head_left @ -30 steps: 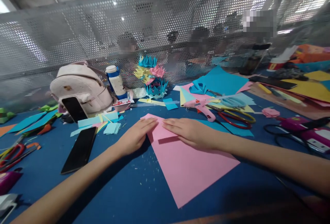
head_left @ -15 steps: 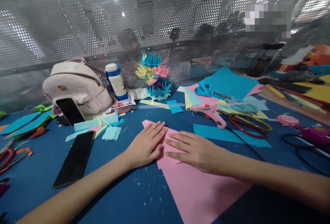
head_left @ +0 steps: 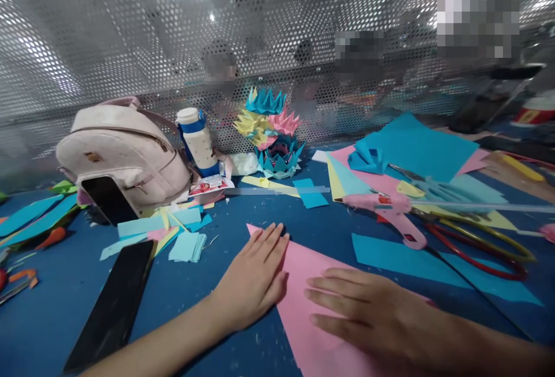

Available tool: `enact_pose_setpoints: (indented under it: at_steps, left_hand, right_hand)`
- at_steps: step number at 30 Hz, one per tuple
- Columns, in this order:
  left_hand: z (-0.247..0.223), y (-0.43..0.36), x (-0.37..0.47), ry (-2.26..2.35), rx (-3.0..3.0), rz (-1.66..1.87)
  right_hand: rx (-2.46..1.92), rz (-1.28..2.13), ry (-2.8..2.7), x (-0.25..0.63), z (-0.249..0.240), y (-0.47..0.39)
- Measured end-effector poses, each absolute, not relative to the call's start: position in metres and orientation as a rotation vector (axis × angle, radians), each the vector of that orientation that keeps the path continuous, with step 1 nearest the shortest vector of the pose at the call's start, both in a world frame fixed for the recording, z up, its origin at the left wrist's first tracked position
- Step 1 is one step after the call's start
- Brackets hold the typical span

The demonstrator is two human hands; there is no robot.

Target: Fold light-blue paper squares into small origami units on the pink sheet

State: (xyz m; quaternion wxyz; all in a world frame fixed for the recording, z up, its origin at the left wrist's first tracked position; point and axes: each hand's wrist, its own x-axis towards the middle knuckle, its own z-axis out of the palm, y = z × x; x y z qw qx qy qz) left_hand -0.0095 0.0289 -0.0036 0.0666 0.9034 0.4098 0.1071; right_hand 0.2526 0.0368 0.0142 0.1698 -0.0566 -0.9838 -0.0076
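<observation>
A large pink paper sheet [head_left: 303, 273] lies on the blue table in front of me, running off the bottom of the view. My left hand [head_left: 255, 278] rests flat on its upper left part, fingers stretched out near the pointed corner. To the right, my right hand [head_left: 364, 307] lies palm down on the same sheet with its fingers spread. Neither hand grips anything. Beyond the right hand are a blue paper strip [head_left: 390, 258] and a pink glue gun [head_left: 390, 206].
Scissors [head_left: 481, 244] lie at the right. At the left are a black phone [head_left: 110, 307], paper scraps [head_left: 188, 247] and a pale backpack [head_left: 125, 151]. A bottle [head_left: 197, 143] and folded paper flowers [head_left: 273, 128] stand along the perforated metal screen.
My right hand has moved right and nearer along the pink sheet, away from my left hand. A folded pink flap no longer shows at the upper left. The view is closer.
</observation>
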Motion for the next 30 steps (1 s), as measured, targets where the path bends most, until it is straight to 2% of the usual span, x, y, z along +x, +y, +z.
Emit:
enact_pose_setpoints:
  at_steps: [7, 16, 30]
  left_hand:
    - [-0.007, 0.032, -0.010, 1.240, 2.713, 0.322]
    - [-0.008, 0.032, -0.013, 1.285, 2.681, 0.296]
    - [-0.015, 0.031, -0.014, 1.370, 2.695, 0.383]
  right_hand:
    - [-0.113, -0.082, -2.759, 0.250, 0.026, 0.038]
    - [-0.044, 0.063, -2.810, 0.253, 0.018, 0.038]
    - [0.009, 0.015, -2.811, 0.252, 0.020, 0.039]
